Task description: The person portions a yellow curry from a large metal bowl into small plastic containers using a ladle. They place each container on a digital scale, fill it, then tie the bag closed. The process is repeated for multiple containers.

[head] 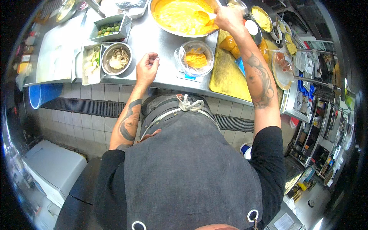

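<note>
My right hand grips the handle of a ladle or large spoon, whose head sits in thick orange-yellow sauce. That sauce fills a wide metal bowl at the far edge of view. Empty and loosely curled, my left hand rests by the steel counter's near edge. Between my arms, a round container lined with a clear plastic bag holds a smaller portion of orange sauce. Beneath it is a kitchen scale with a lit blue display.
Left of my left hand stand a metal bowl of sliced mushrooms, a tray of cut vegetables and a metal tin of small green citrus fruits. On the right, filled orange bags lie on a yellow cutting board, beside an oval plate.
</note>
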### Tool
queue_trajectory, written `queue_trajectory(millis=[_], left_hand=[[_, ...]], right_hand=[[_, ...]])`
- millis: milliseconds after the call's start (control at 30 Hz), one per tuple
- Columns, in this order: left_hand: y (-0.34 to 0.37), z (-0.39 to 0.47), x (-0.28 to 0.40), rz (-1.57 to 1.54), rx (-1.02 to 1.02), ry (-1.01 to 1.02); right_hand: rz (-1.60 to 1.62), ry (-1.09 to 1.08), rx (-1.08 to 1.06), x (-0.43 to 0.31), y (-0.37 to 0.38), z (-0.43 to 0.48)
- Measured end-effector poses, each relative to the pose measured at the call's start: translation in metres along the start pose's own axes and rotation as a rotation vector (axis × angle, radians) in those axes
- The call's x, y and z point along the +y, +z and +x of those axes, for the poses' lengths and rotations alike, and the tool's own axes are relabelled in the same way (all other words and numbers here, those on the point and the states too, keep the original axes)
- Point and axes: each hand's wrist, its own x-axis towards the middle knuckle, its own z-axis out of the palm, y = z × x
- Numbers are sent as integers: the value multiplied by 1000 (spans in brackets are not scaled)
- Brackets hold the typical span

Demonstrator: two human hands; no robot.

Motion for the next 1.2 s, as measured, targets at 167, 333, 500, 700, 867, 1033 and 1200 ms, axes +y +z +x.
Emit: queue_trajectory(millis=[167, 333, 500, 700, 867, 1033, 1200], left_hand=[[3, -2, -1, 39, 48, 54], [1, -1, 1, 91, 41, 47], [1, -1, 2, 110, 44, 67], [3, -1, 0, 48, 69, 74], [1, 0, -1, 99, 25, 43], [1, 0, -3, 85, 19, 33], [2, 1, -5, 49, 29, 40]], right_hand=[[301, 53, -5, -38, 40, 19], [521, 94, 14, -47, 61, 30], [768, 94, -43, -33, 61, 35], [994, 122, 65, -9, 47, 10], [1099, 145, 143, 7, 37, -26], [1032, 266, 57, 8, 44, -61], [1103, 274, 167, 2, 44, -78]])
